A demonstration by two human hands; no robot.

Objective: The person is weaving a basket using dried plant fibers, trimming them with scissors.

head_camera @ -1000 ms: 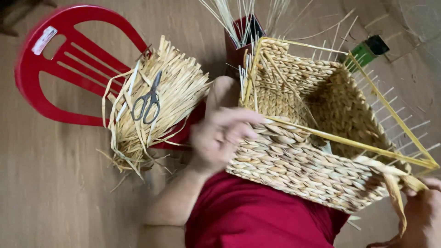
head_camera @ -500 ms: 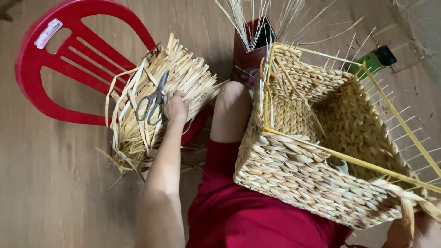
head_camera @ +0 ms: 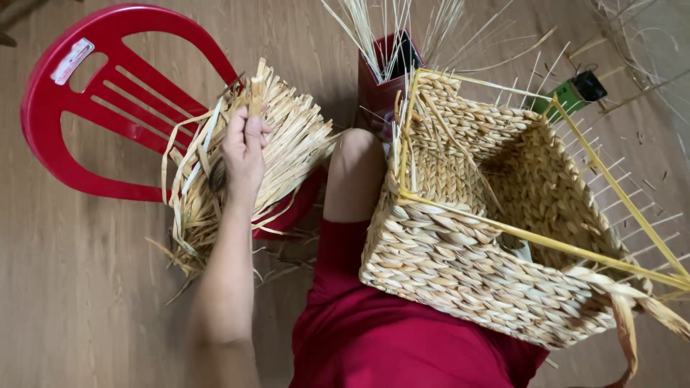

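Note:
My left hand [head_camera: 244, 147] reaches out over a pile of dry straw strips [head_camera: 287, 144] that lies on the seat of a red plastic chair [head_camera: 108, 93]. Its fingers are pinched on one straw strip [head_camera: 254, 90] that sticks up out of the pile. A dark bit of the scissors [head_camera: 217, 176] shows just under the hand. A square woven straw basket [head_camera: 460, 266] with a yellow frame rod [head_camera: 546, 244] leans on my lap, beside my bare knee [head_camera: 357, 169]. My right hand is out of the picture.
A dark red container [head_camera: 379, 86] holding thin upright reeds stands behind the knee. A green bottle with a black cap [head_camera: 575, 92] lies beyond the basket. Loose straw ends hang off the basket's right corner [head_camera: 625, 323]. The floor is wooden [head_camera: 72, 287].
My left hand left the basket rim, went to the straw pile over the scissors, and now pinches a strip. My right hand has dropped out of view at the lower right.

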